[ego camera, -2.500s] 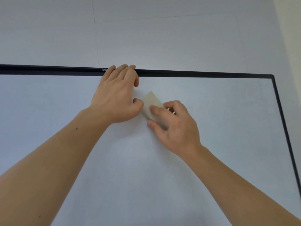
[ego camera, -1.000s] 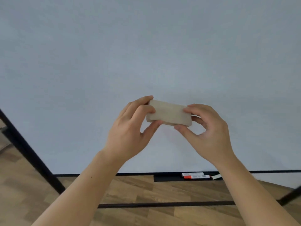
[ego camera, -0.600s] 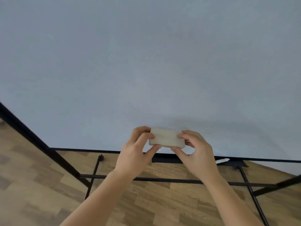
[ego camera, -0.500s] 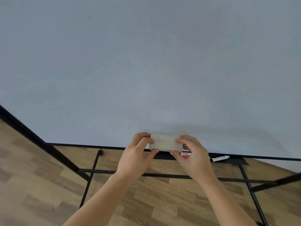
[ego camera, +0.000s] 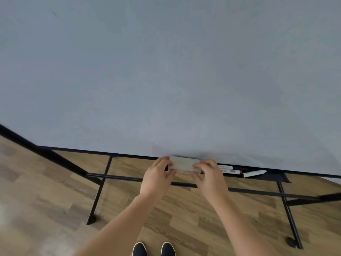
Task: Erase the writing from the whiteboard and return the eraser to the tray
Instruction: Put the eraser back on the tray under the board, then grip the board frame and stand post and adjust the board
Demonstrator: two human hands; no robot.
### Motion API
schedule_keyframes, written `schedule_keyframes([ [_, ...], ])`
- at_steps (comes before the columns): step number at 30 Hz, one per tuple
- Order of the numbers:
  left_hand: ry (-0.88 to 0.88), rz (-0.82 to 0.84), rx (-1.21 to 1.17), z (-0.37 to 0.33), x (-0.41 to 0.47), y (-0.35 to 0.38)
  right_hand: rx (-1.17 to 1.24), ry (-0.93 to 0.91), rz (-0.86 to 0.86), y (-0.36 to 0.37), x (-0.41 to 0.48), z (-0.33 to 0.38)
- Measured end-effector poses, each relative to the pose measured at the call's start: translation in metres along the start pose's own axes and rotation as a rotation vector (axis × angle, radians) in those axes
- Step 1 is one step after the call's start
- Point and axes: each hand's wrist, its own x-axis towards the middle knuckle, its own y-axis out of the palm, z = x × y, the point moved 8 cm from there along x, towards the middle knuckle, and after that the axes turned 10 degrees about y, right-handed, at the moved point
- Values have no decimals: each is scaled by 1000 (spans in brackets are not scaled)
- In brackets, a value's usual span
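Observation:
The whiteboard (ego camera: 169, 74) fills the upper view and shows no writing, only a faint smudge at top left. A pale beige rectangular eraser (ego camera: 184, 164) lies level at the board's lower edge, over the left end of the black tray (ego camera: 271, 177). My left hand (ego camera: 159, 177) pinches its left end and my right hand (ego camera: 209, 177) pinches its right end. Whether the eraser rests on the tray I cannot tell, because my hands hide its underside.
Markers (ego camera: 230, 170) lie in the tray to the right of my right hand, one white marker (ego camera: 254, 173) farther right. The black stand frame (ego camera: 100, 189) with castors stands on a wood floor. My dark shoes (ego camera: 154, 249) show at the bottom.
Both hands carried the eraser from the top of the board down to the tray at its lower edge, and my view tilted downward with them.

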Motion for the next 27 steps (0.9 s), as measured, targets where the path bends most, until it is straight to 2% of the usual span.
schedule_keyframes([
  [9,-73,55,24,9,5,15,-117,-83,-40,8,6,-4],
  [15,-94,83,41,4,4,4,-215,-50,-3,2,12,11],
  [22,-111,-46,69,3,-8,-61,-32,-137,39,-1,9,97],
  [27,-139,-225,73,18,-32,-142,71,-299,72,12,-9,195],
])
